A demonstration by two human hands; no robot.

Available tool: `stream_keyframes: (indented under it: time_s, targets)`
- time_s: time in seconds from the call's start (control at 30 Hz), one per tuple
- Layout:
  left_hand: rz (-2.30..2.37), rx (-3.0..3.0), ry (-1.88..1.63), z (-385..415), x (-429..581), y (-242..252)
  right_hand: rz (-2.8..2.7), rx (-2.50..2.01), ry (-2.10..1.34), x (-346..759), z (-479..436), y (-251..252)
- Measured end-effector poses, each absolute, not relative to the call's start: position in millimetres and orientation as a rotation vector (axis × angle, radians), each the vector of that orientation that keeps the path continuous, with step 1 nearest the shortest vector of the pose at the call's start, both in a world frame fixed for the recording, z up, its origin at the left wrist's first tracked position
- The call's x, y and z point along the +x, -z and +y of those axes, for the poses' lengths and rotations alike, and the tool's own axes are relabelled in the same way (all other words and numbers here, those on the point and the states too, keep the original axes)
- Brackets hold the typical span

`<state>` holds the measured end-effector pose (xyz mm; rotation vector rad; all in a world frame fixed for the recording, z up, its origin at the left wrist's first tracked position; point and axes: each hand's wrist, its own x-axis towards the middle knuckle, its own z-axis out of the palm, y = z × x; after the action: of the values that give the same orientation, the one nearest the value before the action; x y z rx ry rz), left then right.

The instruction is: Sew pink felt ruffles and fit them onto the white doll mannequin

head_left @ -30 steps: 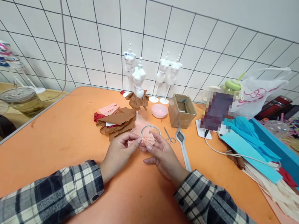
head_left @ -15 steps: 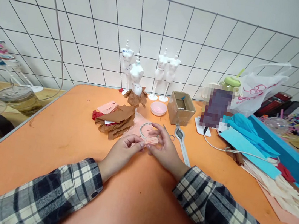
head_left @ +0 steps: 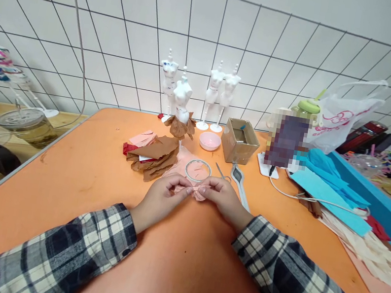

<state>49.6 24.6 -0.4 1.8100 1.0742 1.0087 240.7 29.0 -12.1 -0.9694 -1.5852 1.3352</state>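
A small gathered piece of pink crepe paper point(head_left: 199, 194) is pinched between my two hands over the orange table. My left hand point(head_left: 166, 195) grips its left side with thumb and fingers. On the other side, my right hand point(head_left: 226, 199) pinches the upper right edge. Just beyond the hands lies a roll of clear tape point(head_left: 198, 171), resting on a flat pink crepe sheet point(head_left: 182, 162). Scissors point(head_left: 221, 172) lie beside the tape, partly hidden by my right hand. Stacked brown crepe paper point(head_left: 156, 157) is to the left.
White mini mannequins point(head_left: 182, 95) stand along the tiled wall, one with a brown paper skirt point(head_left: 181, 125). Behind the tape are a pink bowl point(head_left: 210, 141) and a cardboard box point(head_left: 240, 144). A grey strap-like object point(head_left: 240, 186), a white cable point(head_left: 285, 194) and blue crepe paper point(head_left: 331, 199) lie rightward.
My right hand has closed from a spread pose onto the crepe paper's edge. The gathered piece now hangs lower between both hands, and the tape roll is more exposed.
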Motion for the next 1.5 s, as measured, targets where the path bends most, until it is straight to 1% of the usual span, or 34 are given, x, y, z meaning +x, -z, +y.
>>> stream_keyframes:
  time_s: [0.03, 0.1, 0.33, 0.47, 0.6, 0.7, 0.9, 1.0, 1.1, 1.23, 1.3, 1.37, 1.43, 1.5]
  targets:
    - [1.076, 1.918, -1.010, 25, 49, -1, -1.520, -0.944, -1.448, 241, 29, 13]
    - [1.077, 2.037, -0.996, 25, 48, -1, -1.462, -0.920, -1.558, 240, 29, 13]
    - [1.164, 1.954, -0.961, 26, 48, 2, -1.470, -0.920, -1.520, 238, 24, -5]
    - [1.166, 2.010, -1.001, 24, 49, -1, -1.379, -0.902, -1.609, 239, 25, 1]
    - [1.105, 2.208, -1.027, 24, 44, -1, -1.258, -0.918, -1.677, 239, 28, 8]
    - [1.009, 2.411, -0.994, 27, 40, 1, -1.412, -0.843, -1.546, 242, 29, 6]
    - [0.908, 2.684, -0.927, 29, 35, 2, -1.833, -0.987, -0.907, 245, 28, -2]
    - [0.879, 2.753, -0.892, 30, 33, 2, -1.888, -1.012, -0.821, 247, 29, -2]
    - [0.793, 2.868, -0.847, 33, 30, -1, -1.882, -0.975, -0.977, 251, 32, 0]
    - [0.387, 3.134, -0.852, 34, 27, -11, -1.875, -0.870, -1.423, 255, 35, 3]
    - [0.208, 3.202, -0.925, 33, 28, -16, -1.896, -0.850, -1.509, 255, 36, 4]
    - [0.117, 3.218, -0.980, 32, 29, -18, -1.924, -0.862, -1.407, 255, 35, 3]
    - [0.140, 3.204, -0.983, 32, 29, -16, -1.982, -0.874, -1.149, 254, 33, 0]
    - [0.303, 3.142, -0.951, 34, 28, -10, -2.052, -0.884, -0.849, 253, 31, -5]
